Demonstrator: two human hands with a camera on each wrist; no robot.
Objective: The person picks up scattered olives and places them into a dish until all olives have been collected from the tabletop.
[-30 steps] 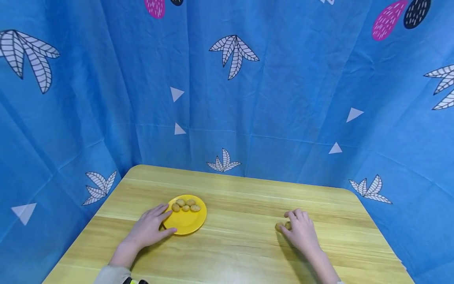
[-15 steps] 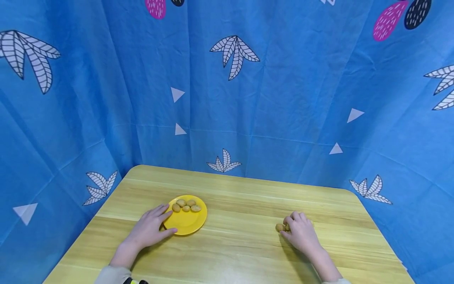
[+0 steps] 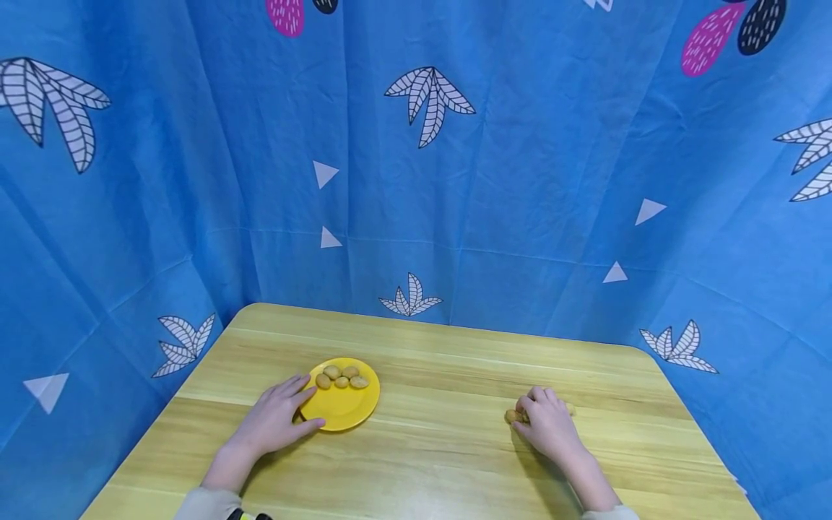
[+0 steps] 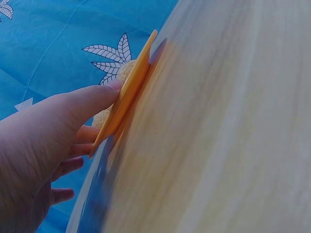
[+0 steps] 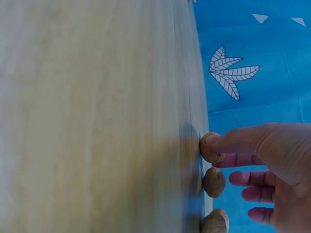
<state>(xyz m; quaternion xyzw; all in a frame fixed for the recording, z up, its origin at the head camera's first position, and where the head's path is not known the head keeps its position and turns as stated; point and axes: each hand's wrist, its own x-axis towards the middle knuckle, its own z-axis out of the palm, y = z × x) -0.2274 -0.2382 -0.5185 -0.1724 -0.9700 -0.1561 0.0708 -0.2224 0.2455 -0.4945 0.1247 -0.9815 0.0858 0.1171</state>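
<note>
r hand [image 3: 549,424] pinches a nut [image 5: 211,153] (walnut, prob.) btwn thumb & forefinger on the surface [image 3: 429,440], well r. of plate [image 3: 339,413]; l hand [image 3: 274,417], nearer plate, touches its rim, fingers loosely spread, gripping nothing.

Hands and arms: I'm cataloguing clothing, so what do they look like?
The left hand and right hand are ungloved. A pale greyish fabric left sleeve and similar right sleeve show at the head view's bottom; beside the left sleeve is a black and yellow item, too cropped to identify.
</note>
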